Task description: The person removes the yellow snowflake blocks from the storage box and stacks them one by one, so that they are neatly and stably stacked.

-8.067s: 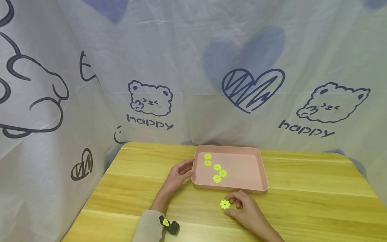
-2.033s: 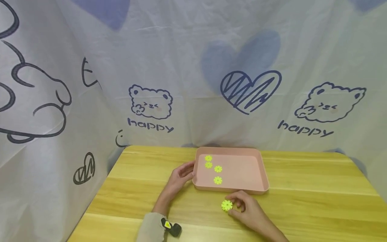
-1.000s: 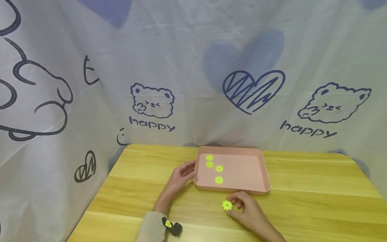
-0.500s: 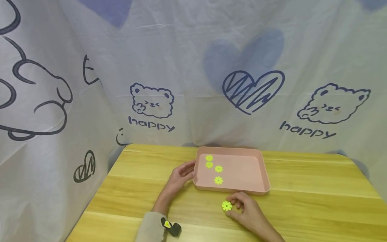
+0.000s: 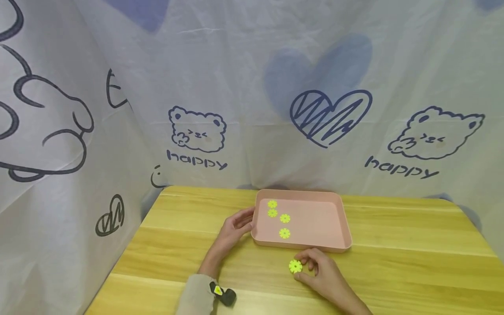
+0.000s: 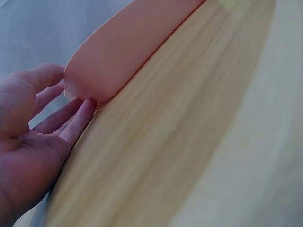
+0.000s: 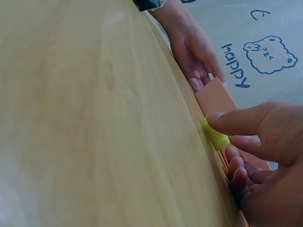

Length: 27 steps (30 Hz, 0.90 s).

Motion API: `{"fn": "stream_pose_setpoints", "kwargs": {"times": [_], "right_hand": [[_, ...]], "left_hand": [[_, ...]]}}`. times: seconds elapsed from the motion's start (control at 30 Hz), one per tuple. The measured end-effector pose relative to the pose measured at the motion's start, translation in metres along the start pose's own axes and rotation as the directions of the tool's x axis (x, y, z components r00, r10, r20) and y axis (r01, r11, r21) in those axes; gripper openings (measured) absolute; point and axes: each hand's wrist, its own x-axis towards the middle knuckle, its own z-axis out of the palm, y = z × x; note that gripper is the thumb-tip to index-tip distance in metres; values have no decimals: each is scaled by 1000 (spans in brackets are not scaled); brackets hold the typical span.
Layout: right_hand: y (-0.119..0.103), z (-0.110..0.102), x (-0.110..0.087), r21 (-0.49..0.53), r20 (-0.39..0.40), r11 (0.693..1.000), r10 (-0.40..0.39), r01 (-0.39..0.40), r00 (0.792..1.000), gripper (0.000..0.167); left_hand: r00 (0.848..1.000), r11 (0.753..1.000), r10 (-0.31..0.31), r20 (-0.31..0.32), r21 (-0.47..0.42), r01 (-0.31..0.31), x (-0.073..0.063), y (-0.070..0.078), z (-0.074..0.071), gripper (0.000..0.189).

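Note:
In the head view a pink tray (image 5: 315,221) lies on the table with several yellow-green notched snowflake discs (image 5: 285,233) inside, toward its left. My left hand (image 5: 232,229) rests against the tray's left wall; in the left wrist view its thumb and fairly straight fingers touch the tray's corner (image 6: 113,52). My right hand (image 5: 324,273) pinches a snowflake disc (image 5: 295,266) between thumb and fingers, just in front of the tray's near wall. From the right wrist view that yellow piece (image 7: 215,135) looks thick; whether it is one disc or a stack, I cannot tell.
The wooden table (image 5: 413,253) extends to both sides of the tray. Behind it and at the left hangs a pale cloth (image 5: 244,78) printed with bears and hearts. A black device (image 5: 223,294) is strapped to the left wrist over a beige sleeve (image 5: 197,295).
Compared with eight seconds ago, the rightmost disc is gone from the tray. The right hand holds a disc at about the same spot. Over the last two seconds both hands stay still.

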Motion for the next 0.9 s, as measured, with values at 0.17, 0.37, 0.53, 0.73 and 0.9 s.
{"fn": "stream_pose_setpoints", "kwargs": {"times": [0.17,0.37,0.53,0.73,0.9], "right_hand": [[-1,-1,1,18,8,1000,7,-7,1000,34],[-3,-7,0,97,-6,995,16,-16,1000,31],[-7,-15,5,116,-55,993,-28,35,998,14],[-13,-28,24,135,-113,987,-76,91,991,9],[-14,-36,46,91,-93,991,-92,100,991,13]], "left_hand": [[1000,1000,-4,-6,11,4,0,2,-1,50],[1000,1000,-18,-6,16,18,0,3,0,50],[1000,1000,-12,2,15,11,0,3,0,50],[1000,1000,-26,-1,14,26,0,4,2,51],[1000,1000,-21,-12,20,22,0,3,2,51]]}}
